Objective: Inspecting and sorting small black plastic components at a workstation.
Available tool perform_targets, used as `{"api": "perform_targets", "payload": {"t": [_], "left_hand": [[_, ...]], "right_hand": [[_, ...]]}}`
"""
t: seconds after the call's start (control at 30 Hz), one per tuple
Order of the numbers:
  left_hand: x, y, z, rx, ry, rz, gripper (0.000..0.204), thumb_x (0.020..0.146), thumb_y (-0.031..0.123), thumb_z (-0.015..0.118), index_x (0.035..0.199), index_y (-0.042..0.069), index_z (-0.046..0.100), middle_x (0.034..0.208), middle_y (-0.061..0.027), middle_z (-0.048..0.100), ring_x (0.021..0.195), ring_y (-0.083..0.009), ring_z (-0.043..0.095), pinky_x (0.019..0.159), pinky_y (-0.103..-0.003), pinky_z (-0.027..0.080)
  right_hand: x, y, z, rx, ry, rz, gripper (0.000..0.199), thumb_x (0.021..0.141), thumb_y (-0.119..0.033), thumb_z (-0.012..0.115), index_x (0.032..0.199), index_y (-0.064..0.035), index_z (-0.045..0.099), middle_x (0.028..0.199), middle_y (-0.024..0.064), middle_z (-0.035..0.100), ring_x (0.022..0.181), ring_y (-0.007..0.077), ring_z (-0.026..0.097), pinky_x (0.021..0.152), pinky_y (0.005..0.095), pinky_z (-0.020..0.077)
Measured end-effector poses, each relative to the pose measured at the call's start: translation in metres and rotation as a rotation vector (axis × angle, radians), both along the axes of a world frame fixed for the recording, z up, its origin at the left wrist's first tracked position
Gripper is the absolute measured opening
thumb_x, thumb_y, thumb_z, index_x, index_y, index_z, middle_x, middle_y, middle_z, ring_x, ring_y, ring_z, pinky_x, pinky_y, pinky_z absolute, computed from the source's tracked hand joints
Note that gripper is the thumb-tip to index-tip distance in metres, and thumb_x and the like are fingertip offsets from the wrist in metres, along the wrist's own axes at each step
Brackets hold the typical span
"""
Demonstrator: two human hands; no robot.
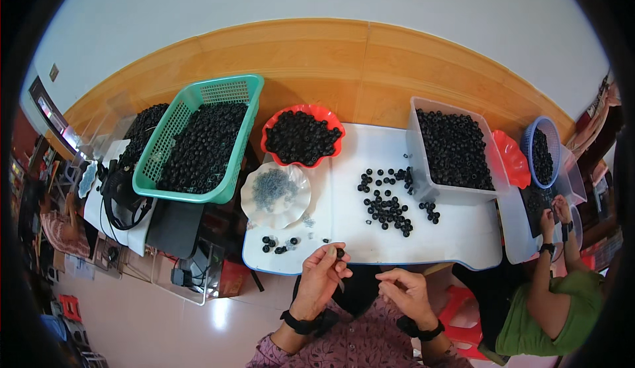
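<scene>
My left hand (321, 276) is raised just off the near edge of the white table, pinching a small round black part (340, 253) between thumb and fingertips. To its right, my right hand (405, 293) is closed, its index finger and thumb drawn together; whatever they hold, if anything, is too small to make out. Beyond my left hand lie several loose black parts (280, 249). Past these stands a white scalloped dish (246, 199) of small clear pieces. A spread of black parts (389, 210) lies on the table beyond my right hand.
Behind the dish stands a red scalloped bowl (266, 128) of black parts. A green basket (228, 192) is at left, a clear bin (456, 194) at right, both filled with black parts. Far right are a blue basket (526, 144) and a co-worker in a green shirt (552, 308).
</scene>
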State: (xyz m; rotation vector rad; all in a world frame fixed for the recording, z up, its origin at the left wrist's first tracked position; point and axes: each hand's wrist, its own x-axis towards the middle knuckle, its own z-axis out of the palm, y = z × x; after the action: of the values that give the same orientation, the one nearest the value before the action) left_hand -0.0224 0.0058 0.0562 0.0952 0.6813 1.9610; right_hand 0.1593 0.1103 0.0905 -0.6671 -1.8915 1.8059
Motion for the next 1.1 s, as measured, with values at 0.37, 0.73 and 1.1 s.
{"api": "perform_targets", "payload": {"t": [0.37, 0.73, 1.1], "left_hand": [[-0.079, 0.062, -0.001, -0.260, 0.078, 0.000, 0.027, 0.099, 0.027, 0.053, 0.104, 0.001, 0.059, 0.076, -0.0055, 0.059, 0.060, -0.0101, 0.054, 0.061, -0.032, 0.055], [-0.148, 0.111, 0.019, -0.141, 0.189, 0.177, 0.028, 0.099, 0.024, 0.052, 0.103, -0.003, 0.055, 0.097, -0.0179, 0.064, 0.092, -0.0250, 0.063, 0.091, -0.043, 0.053], [-0.017, 0.033, -0.022, -0.366, 0.336, 0.150, 0.026, 0.098, 0.016, 0.055, 0.114, -0.004, 0.059, 0.096, -0.0137, 0.065, 0.069, -0.0142, 0.062, 0.069, -0.034, 0.058]], "right_hand": [[-0.011, 0.000, -0.057, -0.068, -0.098, -0.110, 0.015, 0.090, -0.006, 0.064, 0.103, 0.0007, 0.067, 0.081, 0.0048, 0.067, 0.069, 0.0070, 0.061, 0.059, 0.0214, 0.0518], [-0.012, 0.009, -0.058, -0.064, -0.104, -0.174, 0.015, 0.090, -0.007, 0.064, 0.102, 0.0021, 0.067, 0.078, 0.0061, 0.067, 0.067, 0.0079, 0.061, 0.057, 0.0220, 0.0516], [-0.019, 0.040, -0.049, 0.472, -0.150, -0.287, 0.009, 0.086, -0.002, 0.064, 0.095, -0.0001, 0.067, 0.078, 0.0082, 0.063, 0.064, 0.0129, 0.061, 0.054, 0.0250, 0.0472]]}}
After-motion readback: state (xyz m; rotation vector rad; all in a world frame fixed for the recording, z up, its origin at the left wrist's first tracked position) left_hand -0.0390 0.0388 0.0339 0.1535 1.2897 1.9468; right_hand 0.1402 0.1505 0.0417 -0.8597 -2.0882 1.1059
